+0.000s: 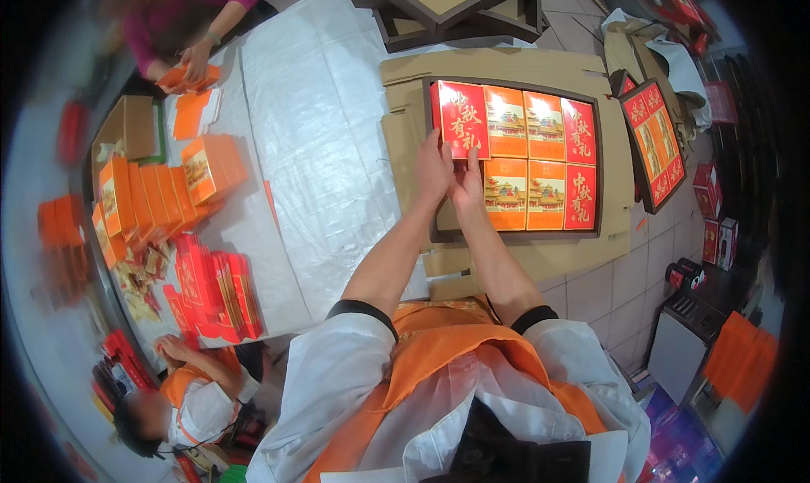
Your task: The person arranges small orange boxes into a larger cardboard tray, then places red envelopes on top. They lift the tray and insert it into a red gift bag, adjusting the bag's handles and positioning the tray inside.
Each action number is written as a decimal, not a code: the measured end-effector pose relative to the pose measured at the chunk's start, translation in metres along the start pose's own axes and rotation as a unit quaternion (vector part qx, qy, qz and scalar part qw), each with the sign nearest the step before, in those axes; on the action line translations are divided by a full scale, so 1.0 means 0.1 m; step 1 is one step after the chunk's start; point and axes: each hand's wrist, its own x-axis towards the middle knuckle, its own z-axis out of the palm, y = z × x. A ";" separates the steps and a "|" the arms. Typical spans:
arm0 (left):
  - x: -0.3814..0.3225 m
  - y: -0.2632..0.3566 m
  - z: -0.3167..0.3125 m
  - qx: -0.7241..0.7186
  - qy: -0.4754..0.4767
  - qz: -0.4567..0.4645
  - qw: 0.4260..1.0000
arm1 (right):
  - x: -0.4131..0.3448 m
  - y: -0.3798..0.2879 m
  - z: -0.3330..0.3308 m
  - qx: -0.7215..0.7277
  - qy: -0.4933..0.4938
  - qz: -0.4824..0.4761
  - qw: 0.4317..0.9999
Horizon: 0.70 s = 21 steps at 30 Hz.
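Both my hands hold the lower end of a red carton (463, 116) that bears gold writing. My left hand (435, 170) grips its left side and lower edge, while my right hand (466, 182) has its fingers at the bottom edge. The carton sits over the upper left corner of a dark-rimmed tray (514, 235). Orange cartons with a palace picture (505, 195) fill the tray's middle columns. Two more red cartons (580, 195) stand in its right column. Below my hands, the tray's lower left corner shows its bare floor.
Flattened cardboard (405, 147) lies under the tray. Empty trays (436, 15) are stacked beyond it. At left, orange cartons (209, 170) and flat red cartons (215, 287) are piled on the white-covered table (316, 122). One person's hands (197, 62) hold orange card; another person (202, 382) sits lower left. A filled tray (655, 144) leans at right.
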 end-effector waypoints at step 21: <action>0.65 -0.11 0.28 0.105 -0.051 -0.072 0.991 | 0.08 -0.30 0.15 -0.544 0.160 0.123 0.814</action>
